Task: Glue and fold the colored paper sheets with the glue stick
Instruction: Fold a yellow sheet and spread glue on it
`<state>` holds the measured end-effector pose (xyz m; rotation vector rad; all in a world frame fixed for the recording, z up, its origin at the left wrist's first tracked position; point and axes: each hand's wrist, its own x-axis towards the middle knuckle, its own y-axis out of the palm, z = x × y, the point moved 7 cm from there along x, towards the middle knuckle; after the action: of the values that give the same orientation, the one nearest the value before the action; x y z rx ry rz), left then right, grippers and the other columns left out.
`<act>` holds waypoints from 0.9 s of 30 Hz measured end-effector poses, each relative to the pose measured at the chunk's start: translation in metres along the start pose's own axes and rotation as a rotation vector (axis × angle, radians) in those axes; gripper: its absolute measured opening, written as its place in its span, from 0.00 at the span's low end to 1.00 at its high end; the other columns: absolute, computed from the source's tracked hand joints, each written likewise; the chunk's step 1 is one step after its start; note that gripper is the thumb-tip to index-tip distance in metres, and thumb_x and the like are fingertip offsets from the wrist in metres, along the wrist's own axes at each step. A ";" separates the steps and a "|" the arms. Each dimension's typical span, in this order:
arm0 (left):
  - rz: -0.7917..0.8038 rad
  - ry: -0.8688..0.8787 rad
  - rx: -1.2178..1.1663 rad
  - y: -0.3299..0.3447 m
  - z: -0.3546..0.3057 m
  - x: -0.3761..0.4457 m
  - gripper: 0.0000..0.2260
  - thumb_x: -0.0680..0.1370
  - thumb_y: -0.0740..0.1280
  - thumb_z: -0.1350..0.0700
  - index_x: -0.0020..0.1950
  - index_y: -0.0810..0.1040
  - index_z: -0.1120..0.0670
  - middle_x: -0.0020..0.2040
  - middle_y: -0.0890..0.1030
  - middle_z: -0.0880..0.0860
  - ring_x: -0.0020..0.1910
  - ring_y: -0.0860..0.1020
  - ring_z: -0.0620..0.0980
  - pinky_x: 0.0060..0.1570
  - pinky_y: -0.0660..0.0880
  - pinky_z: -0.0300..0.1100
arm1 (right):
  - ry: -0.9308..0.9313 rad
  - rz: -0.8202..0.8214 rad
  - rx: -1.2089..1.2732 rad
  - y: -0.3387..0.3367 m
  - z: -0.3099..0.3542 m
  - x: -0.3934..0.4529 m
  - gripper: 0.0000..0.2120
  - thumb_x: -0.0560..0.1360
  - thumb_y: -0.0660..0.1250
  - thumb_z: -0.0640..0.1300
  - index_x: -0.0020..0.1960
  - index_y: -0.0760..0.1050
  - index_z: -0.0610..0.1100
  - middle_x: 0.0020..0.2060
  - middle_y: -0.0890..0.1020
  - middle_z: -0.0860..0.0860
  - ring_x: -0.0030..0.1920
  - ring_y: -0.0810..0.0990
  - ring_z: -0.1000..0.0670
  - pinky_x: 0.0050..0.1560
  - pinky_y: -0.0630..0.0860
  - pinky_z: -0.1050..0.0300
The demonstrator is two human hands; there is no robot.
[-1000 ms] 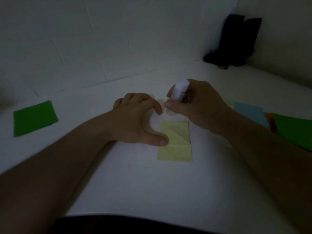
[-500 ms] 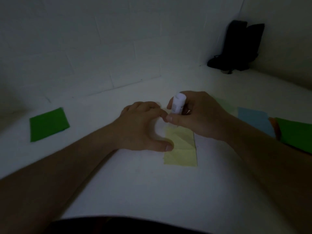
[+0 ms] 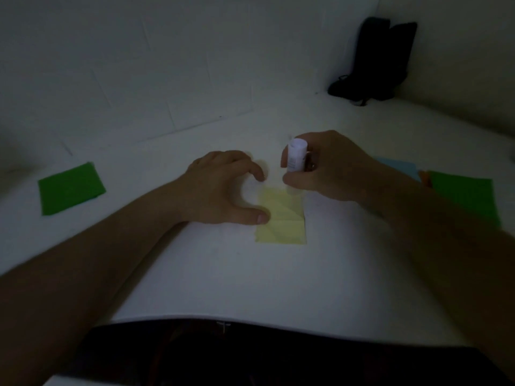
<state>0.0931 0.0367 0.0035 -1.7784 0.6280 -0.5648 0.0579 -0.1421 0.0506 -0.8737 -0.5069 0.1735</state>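
Head view, dim light. I see the yellow paper sheet (image 3: 281,218) lying flat on the white surface (image 3: 250,280), creased, roughly centre of frame. The glue stick (image 3: 296,155) stands near upright over the sheet's far edge — its lower end is hidden behind the thumb, so I cannot tell whether it touches the paper. The right hand (image 3: 331,168) grips the stick, fingers curled round the white tube, thumb across its front. The left hand (image 3: 223,188) rests at the sheet's left side, fingers arched and spread; the thumb tip presses the sheet's left edge, the index fingertip comes down just beyond its far left corner.

Further out: a green sheet (image 3: 71,188) lies well apart to the left. To the right — a blue sheet (image 3: 401,167), an orange sliver, another green sheet (image 3: 465,196) partly overlapping. A dark object (image 3: 381,59) stands in the far corner; I can't identify it.
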 end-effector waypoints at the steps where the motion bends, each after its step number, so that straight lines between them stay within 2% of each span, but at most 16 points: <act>1: 0.002 -0.001 -0.003 0.000 0.000 0.000 0.40 0.58 0.59 0.14 0.65 0.68 0.31 0.76 0.67 0.44 0.77 0.64 0.53 0.74 0.62 0.60 | 0.005 0.007 -0.011 -0.002 -0.004 -0.001 0.04 0.65 0.70 0.60 0.36 0.75 0.66 0.41 0.84 0.56 0.43 0.83 0.53 0.47 0.80 0.48; 4: 0.003 -0.006 -0.006 -0.001 -0.002 -0.002 0.38 0.59 0.62 0.17 0.65 0.68 0.32 0.76 0.66 0.45 0.77 0.63 0.53 0.75 0.61 0.59 | -0.001 -0.020 -0.039 -0.008 -0.007 -0.002 0.04 0.64 0.69 0.57 0.34 0.75 0.60 0.38 0.82 0.56 0.41 0.82 0.54 0.43 0.77 0.52; 8: 0.028 -0.028 -0.005 -0.001 -0.001 -0.002 0.38 0.58 0.62 0.17 0.65 0.67 0.31 0.77 0.64 0.44 0.77 0.62 0.53 0.75 0.60 0.57 | -0.069 -0.136 0.057 -0.006 0.007 0.005 0.08 0.67 0.72 0.50 0.35 0.75 0.51 0.39 0.81 0.56 0.42 0.81 0.55 0.43 0.73 0.61; 11: 0.013 -0.018 0.015 0.001 0.001 0.001 0.40 0.58 0.59 0.14 0.65 0.65 0.29 0.76 0.66 0.43 0.75 0.65 0.53 0.73 0.64 0.59 | -0.087 -0.091 0.052 0.013 0.017 0.009 0.07 0.69 0.71 0.54 0.36 0.73 0.58 0.40 0.83 0.54 0.41 0.83 0.53 0.43 0.77 0.53; 13: 0.010 -0.016 0.023 0.002 0.001 0.002 0.38 0.59 0.60 0.15 0.65 0.64 0.29 0.75 0.67 0.43 0.74 0.67 0.53 0.72 0.65 0.59 | -0.085 -0.054 0.039 0.020 0.017 0.009 0.08 0.70 0.70 0.53 0.37 0.72 0.59 0.40 0.83 0.54 0.41 0.83 0.53 0.44 0.78 0.52; 17: 0.020 0.024 0.010 0.000 -0.003 -0.001 0.38 0.60 0.63 0.19 0.66 0.68 0.33 0.76 0.67 0.45 0.76 0.65 0.51 0.75 0.62 0.54 | -0.068 0.017 0.038 0.012 0.002 0.008 0.09 0.71 0.74 0.45 0.36 0.75 0.47 0.41 0.81 0.62 0.42 0.81 0.56 0.42 0.73 0.66; 19: 0.021 0.042 0.008 -0.001 -0.003 -0.002 0.39 0.59 0.63 0.18 0.67 0.68 0.34 0.76 0.67 0.46 0.77 0.64 0.51 0.75 0.62 0.55 | -0.076 0.041 0.011 0.005 -0.002 0.004 0.09 0.71 0.73 0.45 0.37 0.76 0.43 0.41 0.80 0.64 0.42 0.81 0.56 0.42 0.74 0.64; 22: 0.051 0.029 0.008 0.000 -0.002 -0.003 0.41 0.59 0.62 0.17 0.68 0.67 0.33 0.78 0.65 0.46 0.78 0.61 0.51 0.76 0.60 0.55 | -0.043 0.060 0.019 -0.005 -0.011 -0.002 0.09 0.72 0.75 0.41 0.37 0.77 0.42 0.40 0.81 0.58 0.41 0.81 0.53 0.43 0.76 0.55; 24: 0.080 0.028 0.007 -0.001 -0.004 -0.005 0.42 0.58 0.62 0.17 0.69 0.66 0.33 0.79 0.63 0.46 0.79 0.59 0.49 0.78 0.57 0.51 | -0.007 0.038 0.055 -0.009 -0.014 -0.003 0.08 0.70 0.74 0.43 0.36 0.76 0.44 0.38 0.81 0.56 0.40 0.81 0.52 0.45 0.77 0.52; 27: 0.099 0.025 0.004 -0.001 -0.005 -0.006 0.43 0.59 0.63 0.19 0.70 0.65 0.34 0.79 0.62 0.46 0.79 0.58 0.47 0.76 0.54 0.46 | 0.013 -0.096 0.103 -0.013 -0.008 0.001 0.07 0.69 0.71 0.50 0.36 0.75 0.50 0.36 0.80 0.55 0.40 0.82 0.49 0.46 0.80 0.45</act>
<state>0.0852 0.0376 0.0050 -1.7287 0.7275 -0.5209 0.0620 -0.1553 0.0572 -0.7483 -0.5219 0.1050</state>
